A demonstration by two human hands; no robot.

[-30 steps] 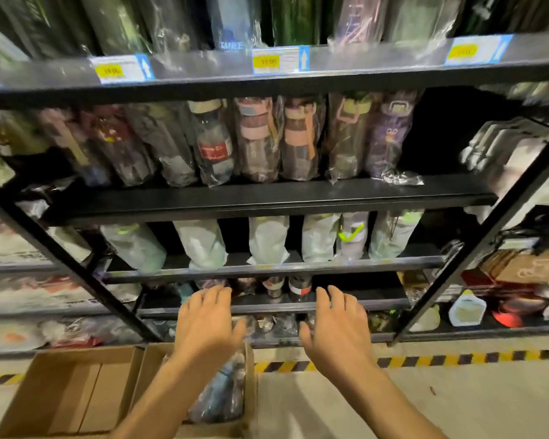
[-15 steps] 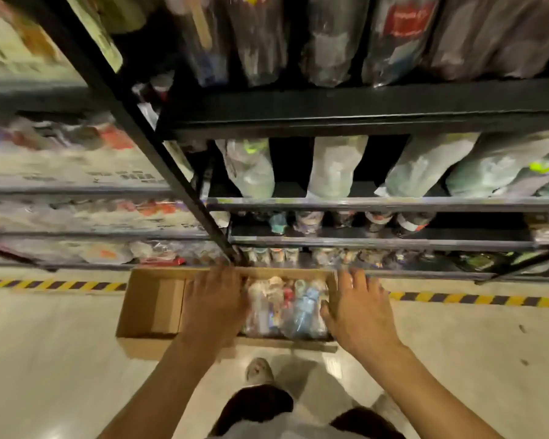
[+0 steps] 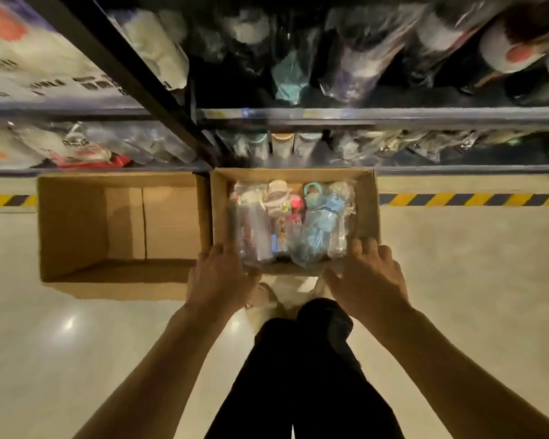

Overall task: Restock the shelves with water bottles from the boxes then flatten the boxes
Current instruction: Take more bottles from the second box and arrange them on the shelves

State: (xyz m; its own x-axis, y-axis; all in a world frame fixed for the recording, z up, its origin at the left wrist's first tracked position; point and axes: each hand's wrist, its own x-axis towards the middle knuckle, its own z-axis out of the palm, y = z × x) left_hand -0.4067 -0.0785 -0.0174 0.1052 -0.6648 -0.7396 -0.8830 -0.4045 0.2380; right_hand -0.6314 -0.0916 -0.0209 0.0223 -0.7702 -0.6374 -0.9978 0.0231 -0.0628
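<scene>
Two boxes sat side by side on the floor [image 3: 457,280], just before the shelves [image 3: 362,117]. Bottles [image 3: 292,223] lay in the right box [image 3: 366,210]. The left hand [image 3: 219,280] and right hand [image 3: 370,277] were at its near corners, with the left box [image 3: 76,229] touching its left wall.

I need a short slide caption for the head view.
Left hand and right hand reach the box of water bottles; empty box beside it, by the shelves.

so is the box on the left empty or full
Empty: the left box shows only bare cardboard walls and floor inside.
</scene>
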